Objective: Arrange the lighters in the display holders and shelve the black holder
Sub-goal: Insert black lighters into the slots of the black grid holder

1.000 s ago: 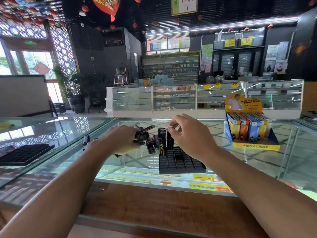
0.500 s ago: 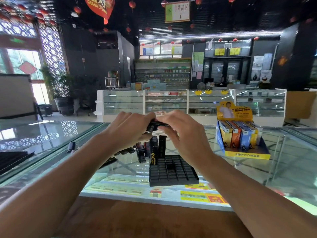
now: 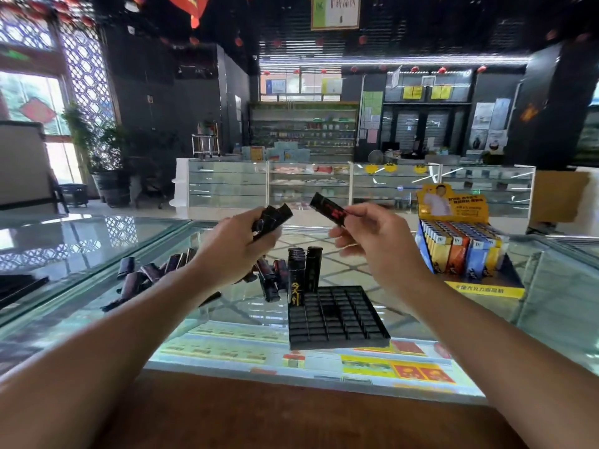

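Note:
A black gridded holder (image 3: 337,317) lies on the glass counter, with a few black lighters (image 3: 304,270) standing upright in its far left corner. My left hand (image 3: 236,246) is raised above the counter and grips a small bunch of black lighters (image 3: 272,218). My right hand (image 3: 372,238) pinches a single black lighter with red print (image 3: 327,209), tilted, above the holder. A heap of loose black lighters (image 3: 152,273) lies on the glass to the left of the holder, partly hidden by my left forearm.
A yellow cardboard display box (image 3: 466,247) full of coloured lighters stands at the right. Another black tray (image 3: 16,286) sits at the far left edge. The wooden counter edge (image 3: 291,413) runs along the front. Glass display cases stand behind.
My hands were together over the holder half a second ago. They have moved apart and up, the right one now carrying one lighter taken from the left hand's bunch.

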### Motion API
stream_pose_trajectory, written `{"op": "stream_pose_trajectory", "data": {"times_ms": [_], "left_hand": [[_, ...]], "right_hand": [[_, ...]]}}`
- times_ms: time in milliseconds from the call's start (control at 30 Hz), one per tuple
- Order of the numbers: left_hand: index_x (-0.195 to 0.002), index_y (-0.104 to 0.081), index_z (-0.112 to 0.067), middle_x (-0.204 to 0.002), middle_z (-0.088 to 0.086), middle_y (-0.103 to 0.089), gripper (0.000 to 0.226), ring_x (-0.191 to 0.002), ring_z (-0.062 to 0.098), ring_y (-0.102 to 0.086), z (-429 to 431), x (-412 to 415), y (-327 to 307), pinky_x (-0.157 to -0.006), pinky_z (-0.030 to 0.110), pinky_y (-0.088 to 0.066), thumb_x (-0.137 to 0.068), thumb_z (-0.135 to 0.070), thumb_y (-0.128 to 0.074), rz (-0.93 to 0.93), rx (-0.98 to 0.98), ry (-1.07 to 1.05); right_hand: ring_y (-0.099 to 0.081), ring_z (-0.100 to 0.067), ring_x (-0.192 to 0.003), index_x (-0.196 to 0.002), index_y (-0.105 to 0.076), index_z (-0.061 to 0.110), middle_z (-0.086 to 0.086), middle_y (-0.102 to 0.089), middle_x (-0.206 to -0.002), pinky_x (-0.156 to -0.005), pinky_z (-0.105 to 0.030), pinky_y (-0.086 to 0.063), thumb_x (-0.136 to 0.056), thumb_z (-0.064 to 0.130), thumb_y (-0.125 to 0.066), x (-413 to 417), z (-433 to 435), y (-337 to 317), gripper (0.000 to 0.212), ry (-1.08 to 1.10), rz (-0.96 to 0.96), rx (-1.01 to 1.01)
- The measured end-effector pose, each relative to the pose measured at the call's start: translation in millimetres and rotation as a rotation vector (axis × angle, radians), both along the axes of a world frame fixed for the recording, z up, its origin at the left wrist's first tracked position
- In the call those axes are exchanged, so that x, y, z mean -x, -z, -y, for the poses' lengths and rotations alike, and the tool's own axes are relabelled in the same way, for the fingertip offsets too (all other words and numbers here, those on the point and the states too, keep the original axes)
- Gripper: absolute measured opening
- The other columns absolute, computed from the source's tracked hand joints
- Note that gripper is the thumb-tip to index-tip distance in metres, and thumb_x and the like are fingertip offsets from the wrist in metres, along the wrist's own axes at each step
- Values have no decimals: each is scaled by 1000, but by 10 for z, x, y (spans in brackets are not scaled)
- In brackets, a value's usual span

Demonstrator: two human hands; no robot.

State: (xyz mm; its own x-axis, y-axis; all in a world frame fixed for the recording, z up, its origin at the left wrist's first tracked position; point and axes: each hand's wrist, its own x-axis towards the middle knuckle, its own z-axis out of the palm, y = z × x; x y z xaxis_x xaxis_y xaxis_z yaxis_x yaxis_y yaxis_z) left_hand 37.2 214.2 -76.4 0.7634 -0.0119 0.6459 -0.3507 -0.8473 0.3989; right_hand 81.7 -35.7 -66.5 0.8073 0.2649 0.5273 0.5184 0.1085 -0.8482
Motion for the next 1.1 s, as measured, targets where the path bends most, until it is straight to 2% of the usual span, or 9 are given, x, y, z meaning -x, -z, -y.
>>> {"op": "stream_pose_trajectory", "data": {"times_ms": [133, 233, 300, 433, 600, 700, 833, 967, 1100], "left_hand": [[-100, -63, -13, -69, 6, -64, 13, -48, 6, -54, 125, -43, 95, -45, 24, -46, -104, -25, -62, -54, 235, 69], [-96, -62, -17, -65, 1, -62, 12, -45, 5, -52, 136, -35, 126, -44, 23, -42, -103, -26, -63, -79, 217, 53], [-95, -62, -17, -64, -1, -62, 12, -43, 2, -52, 122, -20, 129, -44, 22, -41, -103, -26, -63, -94, 189, 50], [-96, -63, -16, -71, 12, -69, 13, -50, 12, -58, 61, -3, 131, -48, 32, -49, -103, -27, -64, -112, 235, 49], [-98, -65, -15, -70, 12, -69, 13, -50, 17, -58, 18, -7, 156, -51, 37, -52, -102, -28, -65, -149, 225, 35], [-98, -65, -15, -67, 2, -66, 14, -51, 15, -56, 62, 9, 157, -52, 37, -50, -102, -29, -65, -174, 206, 57], [-95, -64, -16, -58, -11, -63, 13, -51, 12, -55, 135, 34, 148, -51, 34, -50, -102, -27, -65, -179, 187, 87], [-104, -67, -14, -66, 0, -69, 10, -51, 12, -59, 139, 23, 130, -49, 29, -49, -101, -24, -66, -190, 277, 98], [-115, -68, -14, -77, 6, -77, 17, -54, 17, -61, 105, 9, 113, -48, 28, -50, -98, -17, -70, -216, 427, 143]], "right_hand": [[-73, -15, -73, -122, -67, 6, -9, -79, -90, -69, -23, -62, -107, -2, -50, -90, 78, 92, 24, -57, -164, 20], [-78, -22, -86, -118, -67, 5, -16, -80, -101, -72, -25, -63, -109, 1, -47, -100, 115, 99, 22, -76, -247, -79], [-79, -29, -92, -120, -61, 4, -15, -80, -102, -76, -33, -64, -113, 11, -42, -87, 134, 95, 22, -69, -304, -114], [-78, -28, -98, -116, -51, 10, -10, -81, -103, -88, -43, -62, -116, 21, -34, -84, 158, 117, 20, -76, -366, -22], [-73, -27, -98, -107, -68, 13, -10, -77, -104, -88, -39, -60, -107, 16, -60, -206, 155, 237, 8, 104, -128, 224], [-72, -20, -86, -97, -70, 17, -5, -77, -93, -84, -34, -59, -100, 11, -69, -210, 148, 278, 7, 69, -69, 254], [-75, -13, -90, -91, -74, 16, 0, -79, -93, -87, -23, -56, -93, 4, -77, -236, 118, 352, 12, 22, 11, 346], [-75, -7, -85, -98, -76, -1, -6, -80, -94, -79, -13, -54, -90, 2, -78, -253, 92, 430, 8, -24, 27, 426], [-75, -7, -83, -96, -76, 3, -2, -80, -90, -76, -11, -51, -91, 10, -80, -263, 72, 469, 9, -15, 53, 499]]}}
